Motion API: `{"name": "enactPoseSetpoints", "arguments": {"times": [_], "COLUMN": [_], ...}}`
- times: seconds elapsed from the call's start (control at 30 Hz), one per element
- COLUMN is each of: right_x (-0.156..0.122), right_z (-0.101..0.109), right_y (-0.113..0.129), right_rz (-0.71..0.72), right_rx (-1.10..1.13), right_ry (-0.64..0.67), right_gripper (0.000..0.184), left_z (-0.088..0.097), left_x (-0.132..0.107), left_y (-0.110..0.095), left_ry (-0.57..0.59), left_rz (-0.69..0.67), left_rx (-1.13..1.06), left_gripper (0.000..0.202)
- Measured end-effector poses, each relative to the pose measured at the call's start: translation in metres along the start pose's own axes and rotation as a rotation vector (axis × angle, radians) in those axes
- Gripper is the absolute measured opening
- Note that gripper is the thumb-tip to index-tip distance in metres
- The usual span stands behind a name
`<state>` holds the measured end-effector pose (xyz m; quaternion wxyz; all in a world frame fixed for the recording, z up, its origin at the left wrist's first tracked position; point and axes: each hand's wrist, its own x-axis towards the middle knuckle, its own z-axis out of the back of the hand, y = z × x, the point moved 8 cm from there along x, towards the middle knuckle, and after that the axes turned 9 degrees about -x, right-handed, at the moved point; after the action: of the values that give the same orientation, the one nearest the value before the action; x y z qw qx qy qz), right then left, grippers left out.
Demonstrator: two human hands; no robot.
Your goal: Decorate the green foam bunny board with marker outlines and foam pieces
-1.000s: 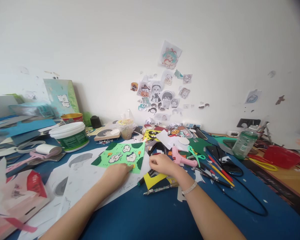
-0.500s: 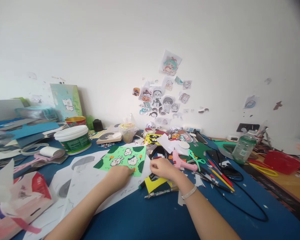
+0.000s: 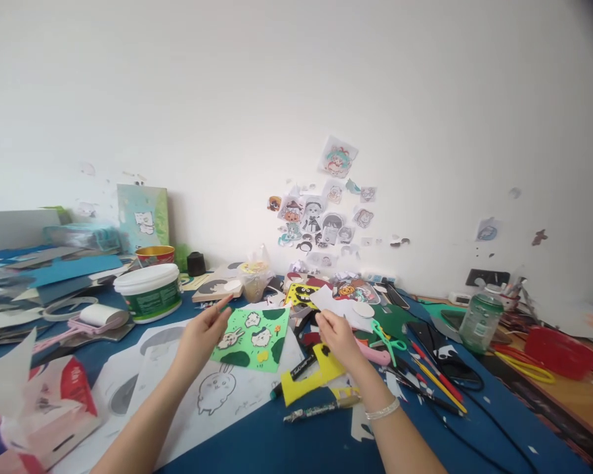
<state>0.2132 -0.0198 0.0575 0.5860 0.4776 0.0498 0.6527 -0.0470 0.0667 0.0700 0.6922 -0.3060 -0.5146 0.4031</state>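
Note:
A green card point(image 3: 270, 349) with cut-out animal faces, dark green patches and small orange and yellow shapes lies on white drawing paper point(image 3: 178, 421). My left hand point(image 3: 202, 332) is over the card's left edge, its index finger stretched out, with nothing visible in it. To the right of the card, my right hand point(image 3: 337, 337) is held above the clutter, fingers curled together; anything between the fingertips is hidden. Below it lie a yellow piece point(image 3: 296, 390), a black marker point(image 3: 303, 367) and a patterned pen point(image 3: 316, 413). An outlined rabbit drawing point(image 3: 216, 390) shows beneath the card.
A white-lidded tub point(image 3: 148, 296) and a pink tape holder point(image 3: 99, 322) stand left. Right of my right hand are a pink glue gun point(image 3: 375, 353), green scissors point(image 3: 389, 339), pencils point(image 3: 439, 378) and a black cable point(image 3: 494, 411). A bottle point(image 3: 481, 319) stands farther right.
My left hand has lifted off the card's lower edge and moved left, uncovering the rabbit drawing and a yellow shape. My right hand has moved slightly right. The whole view has tilted upward.

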Motion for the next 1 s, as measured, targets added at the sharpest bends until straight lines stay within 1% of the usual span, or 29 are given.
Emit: {"name": "enactPoseSetpoints", "arguments": {"times": [0.03,0.1,0.17,0.2,0.27,0.3,0.33,0.4,0.47,0.5,0.53,0.57,0.6,0.63,0.67,0.7,0.73,0.8,0.83,0.87,0.9,0.93,1.0], "right_x": [0.001,0.000,-0.001,-0.002,-0.004,-0.004,-0.005,-0.005,-0.006,-0.008,-0.009,-0.011,-0.011,-0.011,-0.009,-0.006,-0.006,-0.013,-0.021,-0.029,-0.035,-0.039,-0.051], "right_z": [0.008,0.024,0.043,0.052,0.068,0.074,0.077,0.073,0.054,0.042,0.029,0.018,0.012,0.011,0.015,0.026,0.044,0.089,0.111,0.130,0.146,0.156,0.167], "right_y": [-0.004,-0.011,-0.018,-0.021,-0.028,-0.031,-0.033,-0.030,-0.015,-0.006,0.004,0.011,0.015,0.016,0.012,0.005,-0.006,-0.032,-0.043,-0.049,-0.054,-0.056,-0.058], "right_rz": [-0.026,-0.073,-0.101,-0.112,-0.141,-0.157,-0.171,-0.179,-0.157,-0.145,-0.131,-0.114,-0.099,-0.087,-0.086,-0.098,-0.125,-0.215,-0.256,-0.272,-0.284,-0.291,-0.333], "right_rx": [0.031,0.081,0.126,0.158,0.252,0.319,0.407,0.623,0.821,0.873,0.892,0.885,0.868,0.842,0.800,0.745,0.678,0.550,0.507,0.454,0.384,0.299,0.047], "right_ry": [-0.054,-0.167,-0.291,-0.342,-0.410,-0.427,-0.423,-0.342,-0.164,-0.056,0.046,0.126,0.155,0.145,0.095,-0.005,-0.142,-0.470,-0.600,-0.672,-0.674,-0.600,-0.340], "right_gripper": [0.033,0.031,0.021,0.020,0.036,0.041,0.042,0.048,0.060,0.062,0.065,0.066,0.065,0.064,0.062,0.058,0.054,0.047,0.046,0.043,0.039,0.035,0.028], "left_z": [-0.002,-0.015,-0.031,-0.039,-0.056,-0.065,-0.074,-0.095,-0.121,-0.136,-0.150,-0.163,-0.176,-0.183,-0.187,-0.185,-0.180,-0.169,-0.162,-0.156,-0.151,-0.148,-0.142], "left_x": [-0.002,-0.007,-0.015,-0.020,-0.029,-0.033,-0.036,-0.039,-0.040,-0.040,-0.038,-0.036,-0.034,-0.029,-0.023,-0.015,-0.008,0.002,0.006,0.008,0.008,0.008,0.006], "left_y": [-0.002,-0.008,-0.018,-0.023,-0.032,-0.036,-0.039,-0.045,-0.053,-0.059,-0.064,-0.066,-0.065,-0.064,-0.062,-0.059,-0.054,-0.048,-0.045,-0.045,-0.045,-0.049,-0.060], "left_ry": [0.009,0.080,0.163,0.204,0.279,0.312,0.343,0.407,0.477,0.518,0.563,0.612,0.677,0.689,0.691,0.645,0.591,0.534,0.499,0.485,0.494,0.500,0.521], "left_rz": [-0.020,-0.084,-0.192,-0.247,-0.321,-0.322,-0.295,-0.183,-0.048,-0.012,0.026,0.073,0.110,0.107,0.081,0.050,0.037,-0.013,-0.025,-0.030,-0.035,-0.059,-0.148], "left_rx": [-0.051,-0.116,-0.104,-0.083,-0.050,-0.054,-0.075,-0.156,-0.268,-0.331,-0.377,-0.374,-0.325,-0.269,-0.206,-0.151,-0.104,-0.063,-0.081,-0.118,-0.146,-0.166,-0.151], "left_gripper": [0.062,0.058,0.050,0.047,0.043,0.043,0.043,0.047,0.061,0.071,0.077,0.080,0.079,0.072,0.063,0.056,0.053,0.050,0.051,0.052,0.052,0.050,0.047]}}
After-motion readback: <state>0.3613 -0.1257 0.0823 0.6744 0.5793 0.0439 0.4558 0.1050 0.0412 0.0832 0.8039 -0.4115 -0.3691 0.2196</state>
